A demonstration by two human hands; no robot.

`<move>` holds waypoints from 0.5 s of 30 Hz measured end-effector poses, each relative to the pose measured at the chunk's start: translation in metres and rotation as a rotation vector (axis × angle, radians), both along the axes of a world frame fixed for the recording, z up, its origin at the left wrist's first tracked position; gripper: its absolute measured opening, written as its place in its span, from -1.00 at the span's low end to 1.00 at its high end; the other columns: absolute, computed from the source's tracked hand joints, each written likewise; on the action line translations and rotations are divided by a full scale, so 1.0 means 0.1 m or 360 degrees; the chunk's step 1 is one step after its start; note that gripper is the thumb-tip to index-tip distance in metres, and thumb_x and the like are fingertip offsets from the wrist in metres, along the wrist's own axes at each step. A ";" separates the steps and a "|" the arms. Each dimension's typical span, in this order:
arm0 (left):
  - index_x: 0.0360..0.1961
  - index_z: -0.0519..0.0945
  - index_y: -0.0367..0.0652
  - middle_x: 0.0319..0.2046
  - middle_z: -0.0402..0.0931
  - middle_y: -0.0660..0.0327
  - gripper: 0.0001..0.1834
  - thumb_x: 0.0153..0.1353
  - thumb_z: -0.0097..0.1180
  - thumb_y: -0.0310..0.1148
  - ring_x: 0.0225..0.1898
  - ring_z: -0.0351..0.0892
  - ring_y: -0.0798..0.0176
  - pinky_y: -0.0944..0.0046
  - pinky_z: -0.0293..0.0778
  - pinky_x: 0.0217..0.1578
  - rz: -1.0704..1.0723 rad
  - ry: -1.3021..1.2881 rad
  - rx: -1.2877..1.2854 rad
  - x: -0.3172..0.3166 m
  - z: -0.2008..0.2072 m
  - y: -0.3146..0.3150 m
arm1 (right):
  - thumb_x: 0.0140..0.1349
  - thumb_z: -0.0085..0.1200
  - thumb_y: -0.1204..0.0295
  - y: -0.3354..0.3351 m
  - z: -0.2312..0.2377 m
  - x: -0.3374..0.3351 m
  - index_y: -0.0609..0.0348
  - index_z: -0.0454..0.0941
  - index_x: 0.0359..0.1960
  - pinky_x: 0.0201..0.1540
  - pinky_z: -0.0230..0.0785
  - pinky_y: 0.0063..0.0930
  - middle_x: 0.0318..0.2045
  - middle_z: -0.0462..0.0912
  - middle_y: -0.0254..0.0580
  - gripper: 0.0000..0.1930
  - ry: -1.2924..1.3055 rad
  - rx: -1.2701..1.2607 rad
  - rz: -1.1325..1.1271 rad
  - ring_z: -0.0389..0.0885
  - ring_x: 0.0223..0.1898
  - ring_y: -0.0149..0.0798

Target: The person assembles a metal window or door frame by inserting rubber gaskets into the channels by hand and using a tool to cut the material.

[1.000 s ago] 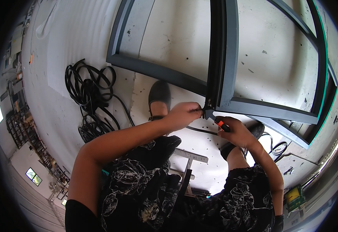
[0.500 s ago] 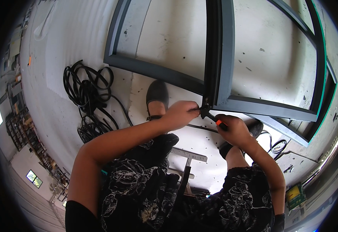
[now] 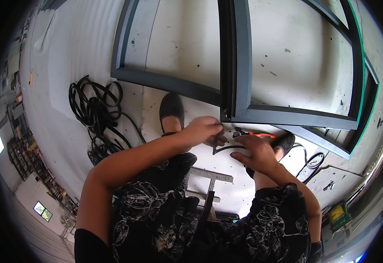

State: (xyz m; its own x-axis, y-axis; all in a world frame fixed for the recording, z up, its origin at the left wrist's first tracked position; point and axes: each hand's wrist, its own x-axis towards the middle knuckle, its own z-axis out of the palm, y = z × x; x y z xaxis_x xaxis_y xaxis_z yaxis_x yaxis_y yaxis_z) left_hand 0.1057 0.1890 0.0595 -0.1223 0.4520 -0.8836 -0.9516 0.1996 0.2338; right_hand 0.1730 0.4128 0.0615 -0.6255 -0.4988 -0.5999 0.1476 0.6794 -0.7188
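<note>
My left hand (image 3: 206, 131) is closed in a pinch just below the near corner of the dark grey metal frame (image 3: 178, 85). From its fingers a thin black strip (image 3: 229, 148) hangs down, bends, and runs right toward my right hand (image 3: 259, 153). That right hand is open, thumb and fingers apart, close to the strip. Just beyond its fingertips lies a hand tool with orange and black handles (image 3: 261, 134), partly hidden by the fingers; its head, dark, points left. A black channel (image 3: 228, 57) runs along the frame's middle bar, ending near my left hand.
A tangled coil of black strip (image 3: 97, 107) lies on the pale floor to the left. More strip (image 3: 314, 162) loops at the right. A second frame (image 3: 320, 142) sits under the first. A metal stand (image 3: 211, 177) is between my legs, and a green-yellow box (image 3: 338, 217) is at lower right.
My right hand has let go of the orange-handled tool and opened. My left hand has drawn slightly back from the frame's corner, pinching the strip. The view has shifted a little.
</note>
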 end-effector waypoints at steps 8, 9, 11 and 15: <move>-0.22 0.52 -0.35 -0.35 0.54 0.13 -0.75 0.20 0.04 -0.36 -0.28 0.56 0.27 0.34 0.49 -0.24 0.0062 0.0233 -0.0004 0.10 -0.11 -0.01 | 0.21 0.07 0.20 -0.26 -0.17 0.07 0.35 0.41 -0.03 0.15 0.21 -0.41 -0.05 0.51 -0.07 -0.55 -0.1539 -0.1270 -0.0850 0.42 0.08 -0.27; -0.22 0.52 -0.35 -0.35 0.54 0.13 -0.75 0.20 0.04 -0.36 -0.28 0.56 0.27 0.34 0.49 -0.24 0.0059 0.0233 -0.0001 0.09 -0.11 -0.02 | 0.21 0.07 0.20 -0.27 -0.17 0.08 0.35 0.41 -0.03 0.15 0.21 -0.41 -0.05 0.51 -0.07 -0.55 -0.1537 -0.1269 -0.0854 0.42 0.08 -0.27; -0.19 0.53 -0.32 -0.32 0.55 0.18 -0.73 0.21 0.07 -0.32 -0.30 0.54 0.35 0.37 0.48 -0.21 -0.0304 0.0505 -0.0137 0.06 -0.12 -0.03 | 0.21 0.07 0.22 -0.29 -0.18 0.10 0.31 0.42 -0.07 0.11 0.24 -0.43 -0.08 0.52 -0.11 -0.60 -0.1289 -0.1190 -0.0840 0.45 0.03 -0.27; -0.19 0.55 -0.30 -0.34 0.56 0.21 -0.72 0.19 0.10 -0.30 -0.34 0.53 0.38 0.40 0.48 -0.27 -0.0314 0.0415 -0.0162 0.03 -0.12 -0.01 | 0.20 0.08 0.23 -0.34 -0.25 0.11 0.29 0.43 -0.11 -0.01 0.33 -0.46 -0.14 0.52 -0.16 -0.62 -0.0861 -0.0705 -0.0729 0.47 -0.06 -0.30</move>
State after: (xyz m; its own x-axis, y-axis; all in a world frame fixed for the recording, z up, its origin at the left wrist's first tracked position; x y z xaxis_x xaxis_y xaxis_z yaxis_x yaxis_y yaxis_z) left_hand 0.1090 0.1884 0.0478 -0.2688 0.4008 -0.8759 -0.8032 0.4086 0.4334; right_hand 0.1838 0.3793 0.0369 -0.5056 -0.5258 -0.6840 0.7420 0.1395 -0.6557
